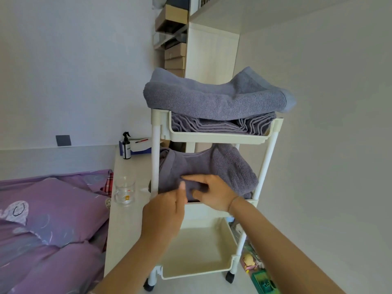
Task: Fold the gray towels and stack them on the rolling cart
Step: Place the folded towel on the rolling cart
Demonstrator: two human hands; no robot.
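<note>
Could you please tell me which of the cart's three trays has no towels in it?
The bottom tray, just above the wheels; the top tray carries stacked towels and the middle tray holds a gray towel.

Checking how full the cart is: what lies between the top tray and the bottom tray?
The middle tray, holding a gray towel that the right hand grips, with the left hand beside it; the head view shows it.

One cart, three trays, towels filling two. Desk carrying one mug, one bottle, one pen. Two grips: left grip, right grip.
</note>
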